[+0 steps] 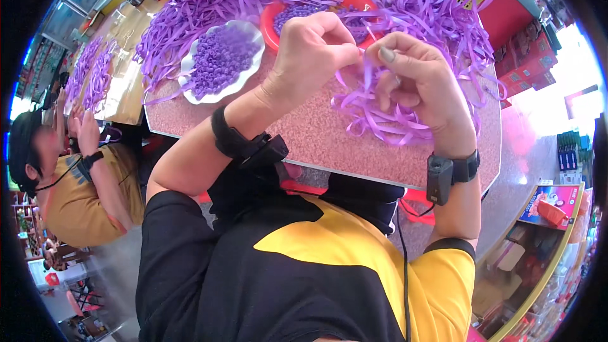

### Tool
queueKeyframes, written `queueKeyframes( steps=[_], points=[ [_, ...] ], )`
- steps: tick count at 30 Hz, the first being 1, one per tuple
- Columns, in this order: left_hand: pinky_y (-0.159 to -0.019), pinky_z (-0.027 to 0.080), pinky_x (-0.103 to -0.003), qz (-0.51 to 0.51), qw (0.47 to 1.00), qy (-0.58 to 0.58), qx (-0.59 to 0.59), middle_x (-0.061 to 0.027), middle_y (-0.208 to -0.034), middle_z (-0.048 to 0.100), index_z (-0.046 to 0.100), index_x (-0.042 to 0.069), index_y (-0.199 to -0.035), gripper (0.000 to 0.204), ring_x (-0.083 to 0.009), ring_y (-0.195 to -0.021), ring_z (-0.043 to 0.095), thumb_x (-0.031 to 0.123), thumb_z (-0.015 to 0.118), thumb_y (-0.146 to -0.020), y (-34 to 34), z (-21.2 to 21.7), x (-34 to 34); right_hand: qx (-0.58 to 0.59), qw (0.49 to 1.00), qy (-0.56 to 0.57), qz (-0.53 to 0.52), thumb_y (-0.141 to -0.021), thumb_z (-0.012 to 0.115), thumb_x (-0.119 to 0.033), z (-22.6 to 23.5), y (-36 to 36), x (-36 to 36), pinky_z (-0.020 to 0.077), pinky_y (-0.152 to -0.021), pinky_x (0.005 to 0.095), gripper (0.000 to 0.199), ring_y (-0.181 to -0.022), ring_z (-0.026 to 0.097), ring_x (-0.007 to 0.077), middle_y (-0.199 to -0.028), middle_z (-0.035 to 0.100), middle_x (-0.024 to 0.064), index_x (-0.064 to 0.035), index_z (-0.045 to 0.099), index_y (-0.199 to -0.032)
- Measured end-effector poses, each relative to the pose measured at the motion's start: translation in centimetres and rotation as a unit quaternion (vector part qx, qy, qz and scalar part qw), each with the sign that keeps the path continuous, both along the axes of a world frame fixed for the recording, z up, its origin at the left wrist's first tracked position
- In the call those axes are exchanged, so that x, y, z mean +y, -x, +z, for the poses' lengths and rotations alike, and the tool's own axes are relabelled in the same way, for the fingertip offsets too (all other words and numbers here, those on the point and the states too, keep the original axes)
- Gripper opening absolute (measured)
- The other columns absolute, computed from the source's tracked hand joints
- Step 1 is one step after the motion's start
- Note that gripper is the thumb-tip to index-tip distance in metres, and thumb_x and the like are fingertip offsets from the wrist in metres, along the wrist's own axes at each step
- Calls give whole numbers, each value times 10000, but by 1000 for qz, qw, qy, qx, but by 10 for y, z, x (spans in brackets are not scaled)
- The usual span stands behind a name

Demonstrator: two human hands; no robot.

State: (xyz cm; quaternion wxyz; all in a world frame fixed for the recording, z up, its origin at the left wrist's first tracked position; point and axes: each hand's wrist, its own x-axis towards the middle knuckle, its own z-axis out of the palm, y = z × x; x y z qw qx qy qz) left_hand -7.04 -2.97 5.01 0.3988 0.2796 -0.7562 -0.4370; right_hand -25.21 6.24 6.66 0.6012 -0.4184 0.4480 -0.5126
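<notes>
Over the pink speckled table point(304, 130), my left hand point(316, 50) and my right hand point(415, 73) meet fingertip to fingertip. A purple ribbon point(369, 79) hangs from the pinched thumb and forefinger of the right hand. The left thumb and forefinger are also pinched, close to the ribbon's end; what they hold is too small to make out. A heap of loose purple ribbons point(386, 128) lies beneath the right hand. Left of my hands stands a white scalloped bowl point(256, 57) full of small purple beads point(221, 63). A red basin point(269, 33) with more beads is just behind the left hand.
Long purple ribbons point(190, 16) cover the table's far left, and another pile point(437, 0) its far right. At the left, a person in a brown shirt point(95, 196) works at a wooden table point(130, 82). Red boxes point(525, 57) and a glass display case point(525, 259) stand at the right.
</notes>
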Motion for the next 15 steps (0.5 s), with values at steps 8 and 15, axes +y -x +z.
queueKeyframes(
  steps=[8, 15],
  points=[
    [-565, 454, -178, -44, 981, -169, 85, -33, -763, 673, 639, -9, -928, 79, -56, -655, 594, 10, 644, -852, -8, -2, 4, -60, 998, 17, 4, -985, 549, -197, -6, 6, -10, 317, -383, 170, 187, -539, 641, 164, -799, 651, 88, -19, 579, -1031],
    [-562, 488, -210, -83, 960, -218, 153, -98, -837, 681, 600, -14, -984, 113, -125, -685, 670, 83, 602, -927, -8, -6, 2, -106, 993, 41, 27, -988, 535, -164, -10, 7, -9, 298, -375, 183, 152, -523, 610, 182, -816, 635, 113, -32, 571, -1053]
  ],
)
